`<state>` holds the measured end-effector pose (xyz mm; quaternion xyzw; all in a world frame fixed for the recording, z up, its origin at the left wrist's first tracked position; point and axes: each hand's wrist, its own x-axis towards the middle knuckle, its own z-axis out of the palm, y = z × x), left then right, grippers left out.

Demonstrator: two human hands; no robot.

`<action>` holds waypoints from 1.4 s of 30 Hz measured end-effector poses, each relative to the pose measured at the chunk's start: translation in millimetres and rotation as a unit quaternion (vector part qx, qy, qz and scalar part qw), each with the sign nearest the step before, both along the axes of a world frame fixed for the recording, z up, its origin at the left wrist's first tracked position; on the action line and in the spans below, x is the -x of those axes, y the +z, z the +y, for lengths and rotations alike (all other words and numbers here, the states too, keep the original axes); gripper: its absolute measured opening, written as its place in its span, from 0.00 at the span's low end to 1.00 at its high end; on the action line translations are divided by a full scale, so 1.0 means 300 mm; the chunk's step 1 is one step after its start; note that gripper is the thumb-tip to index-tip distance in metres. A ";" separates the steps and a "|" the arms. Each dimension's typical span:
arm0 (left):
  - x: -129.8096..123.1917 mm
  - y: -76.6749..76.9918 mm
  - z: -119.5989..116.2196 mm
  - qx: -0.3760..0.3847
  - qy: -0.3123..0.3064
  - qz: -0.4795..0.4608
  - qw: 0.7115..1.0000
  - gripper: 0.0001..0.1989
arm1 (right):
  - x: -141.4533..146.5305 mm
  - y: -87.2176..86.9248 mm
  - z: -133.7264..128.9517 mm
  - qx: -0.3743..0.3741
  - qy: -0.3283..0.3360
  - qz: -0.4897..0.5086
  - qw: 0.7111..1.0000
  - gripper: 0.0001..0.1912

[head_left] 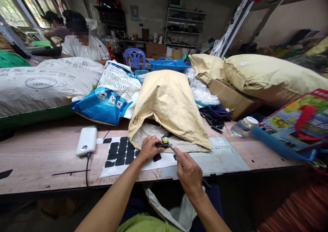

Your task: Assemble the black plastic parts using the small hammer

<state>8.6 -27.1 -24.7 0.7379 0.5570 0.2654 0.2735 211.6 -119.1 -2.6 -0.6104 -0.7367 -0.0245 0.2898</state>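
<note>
My left hand (pixel 150 147) has its fingers closed on a small black piece (pixel 162 145) at the mouth of a tan woven sack (pixel 169 98). My right hand (pixel 189 172) is closed round a slim metallic tool (pixel 172 147) that points up and left. At the tool's far end, close to the black piece, is a small round yellow-green part (pixel 165 140); I cannot tell which of the two it belongs to. Beneath the left forearm lies a white sheet (pixel 102 172) bearing rows of black rounded-square pads (pixel 120 154).
A white power bank (pixel 87 141) with a black cable lies left. Rightward are black parts (pixel 214 119), a clear jar (pixel 244 126) and a colourful bag (pixel 294 119). Full sacks (pixel 51 85) line the table's back. Two people (pixel 84 43) sit beyond, at the left.
</note>
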 end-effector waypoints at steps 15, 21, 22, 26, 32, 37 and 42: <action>0.017 -0.021 0.004 -0.008 0.020 -0.079 0.997 0.15 | -0.121 -0.008 0.056 -0.020 -0.071 -0.018 0.997 0.22; 0.036 -0.041 0.008 0.048 0.034 -0.333 0.941 0.19 | -0.160 -0.073 0.073 -0.057 -0.068 -0.072 0.993 0.22; 0.035 -0.034 0.007 0.065 0.032 -0.369 0.927 0.20 | -0.159 -0.081 0.070 -0.059 -0.071 -0.070 0.993 0.22; 0.021 0.026 -0.005 0.131 0.062 -0.448 0.882 0.24 | -0.134 -0.069 0.060 -0.050 -0.078 -0.038 0.995 0.19; -0.047 0.107 -0.068 0.203 0.070 -0.502 0.838 0.21 | -0.037 0.001 0.062 0.001 0.084 0.120 0.989 0.12; -0.103 0.079 -0.128 0.312 0.081 -0.562 0.762 0.23 | 0.018 0.004 0.058 0.049 0.150 0.164 0.974 0.10; -0.106 0.034 -0.154 0.330 0.071 -0.559 0.758 0.21 | 0.026 -0.034 0.067 0.056 0.162 0.128 0.977 0.07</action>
